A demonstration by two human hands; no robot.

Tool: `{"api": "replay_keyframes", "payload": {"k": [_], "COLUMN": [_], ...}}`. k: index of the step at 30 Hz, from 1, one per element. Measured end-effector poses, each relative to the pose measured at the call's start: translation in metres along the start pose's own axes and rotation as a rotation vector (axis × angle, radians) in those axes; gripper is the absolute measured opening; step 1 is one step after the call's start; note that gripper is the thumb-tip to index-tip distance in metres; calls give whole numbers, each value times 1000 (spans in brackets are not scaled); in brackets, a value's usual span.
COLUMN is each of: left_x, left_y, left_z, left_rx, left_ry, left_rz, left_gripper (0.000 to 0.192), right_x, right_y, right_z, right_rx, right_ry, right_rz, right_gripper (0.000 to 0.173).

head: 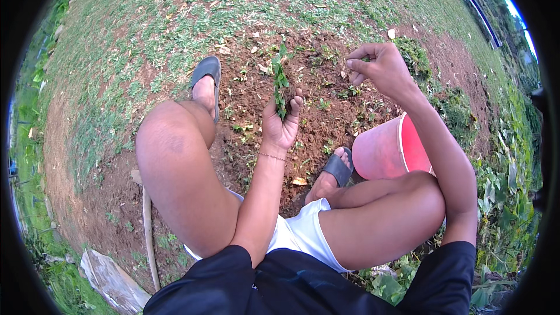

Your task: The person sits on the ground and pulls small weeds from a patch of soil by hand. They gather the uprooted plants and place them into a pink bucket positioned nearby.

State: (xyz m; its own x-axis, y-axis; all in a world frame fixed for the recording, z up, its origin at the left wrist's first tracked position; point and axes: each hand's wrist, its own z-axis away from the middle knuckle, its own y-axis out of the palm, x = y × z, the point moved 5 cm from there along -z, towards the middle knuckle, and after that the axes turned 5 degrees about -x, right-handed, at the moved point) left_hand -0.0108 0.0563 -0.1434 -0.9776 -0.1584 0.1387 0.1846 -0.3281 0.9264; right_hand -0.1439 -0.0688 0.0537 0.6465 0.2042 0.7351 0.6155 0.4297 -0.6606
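Observation:
My left hand (pixel 282 122) is raised over loose brown soil, palm up, with its fingers curled round a clump of green leafy weeds (pixel 280 74) with dark soil on it. A thin bracelet circles that wrist. To the right, my right hand (pixel 378 68) hovers above the dug soil (pixel 319 127), thumb and fingertips bent close together; whether anything small is between them cannot be told. Small green plants and dry leaves lie scattered over the soil between my feet.
A pink-red plastic bucket (pixel 378 148) lies tipped beside my right sandal (pixel 339 168). Piles of pulled greenery (pixel 455 113) lie beyond it. A tool with a wooden handle (pixel 149 240) rests left of my left leg, near a crumpled plastic sheet (pixel 111 282).

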Motion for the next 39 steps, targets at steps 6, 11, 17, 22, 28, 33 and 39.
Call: {"api": "replay_keyframes", "payload": {"k": [6, 11, 17, 22, 28, 33, 39], "left_x": [-21, -11, -11, -2, 6, 7, 9], "left_y": [15, 30, 44, 58, 63, 56, 55], "left_z": [1, 5, 14, 21, 29, 27, 28], "left_rx": [8, 7, 19, 84, 101, 84, 54], "left_ry": [371, 444, 468, 487, 430, 342, 274], "left_rz": [-550, -627, -827, -915, -851, -757, -663], "left_gripper": [29, 29, 34, 32, 32, 31, 28], "right_x": [-101, -250, -215, -26, 63, 57, 56], "right_y": [-93, -133, -113, -35, 28, 36, 41], "right_z": [18, 46, 35, 16, 24, 16, 16], "right_rx": [6, 372, 108, -81, 92, 151, 106], "right_ry": [342, 494, 292, -276, -740, -678, -816], "right_rz": [268, 716, 893, 95, 423, 503, 457], "right_gripper": [8, 11, 25, 20, 22, 21, 12]}}
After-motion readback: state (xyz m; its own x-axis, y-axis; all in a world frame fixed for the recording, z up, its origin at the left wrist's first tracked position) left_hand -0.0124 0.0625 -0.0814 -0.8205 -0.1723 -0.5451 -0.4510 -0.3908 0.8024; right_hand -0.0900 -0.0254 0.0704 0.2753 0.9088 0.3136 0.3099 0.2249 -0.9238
